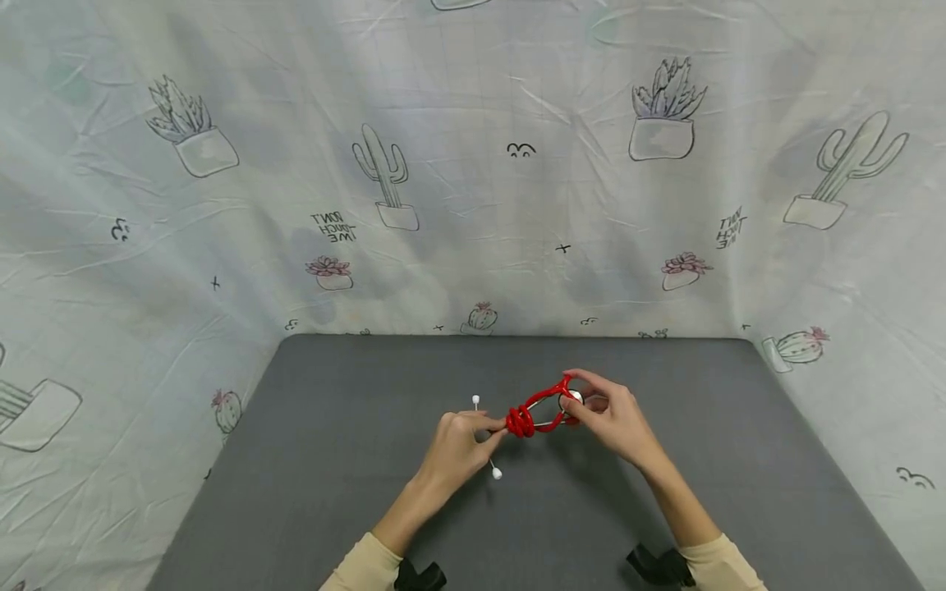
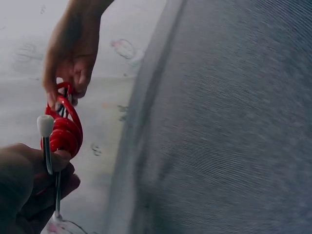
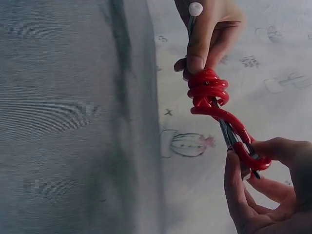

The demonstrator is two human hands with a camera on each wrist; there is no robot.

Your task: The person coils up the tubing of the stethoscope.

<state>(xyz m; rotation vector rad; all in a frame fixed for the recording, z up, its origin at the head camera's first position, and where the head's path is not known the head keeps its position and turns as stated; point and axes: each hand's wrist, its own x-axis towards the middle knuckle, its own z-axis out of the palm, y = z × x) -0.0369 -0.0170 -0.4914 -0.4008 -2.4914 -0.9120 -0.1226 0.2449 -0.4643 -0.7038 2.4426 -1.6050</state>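
A red stethoscope is held up over the grey table, stretched between two hands. Its tubing is wound in a tight coil (image 1: 521,422) round the metal ear tubes, and a longer loop reaches toward the right. My left hand (image 1: 461,443) pinches the ear tubes between thumb and fingers, right at the coil. White ear tips (image 2: 45,126) stick out on either side of that hand. At the other end, my right hand (image 1: 613,414) grips the red loop and the round chest piece (image 1: 575,400) with thumb and fingertips. Fingers partly cover the chest piece.
Below the hands lies the grey table (image 1: 355,377), its far edge against a pale curtain (image 1: 473,180) printed with cacti. The curtain also hangs along both sides. A black strap (image 1: 421,577) is at the left wrist, another black strap (image 1: 660,566) at the right.
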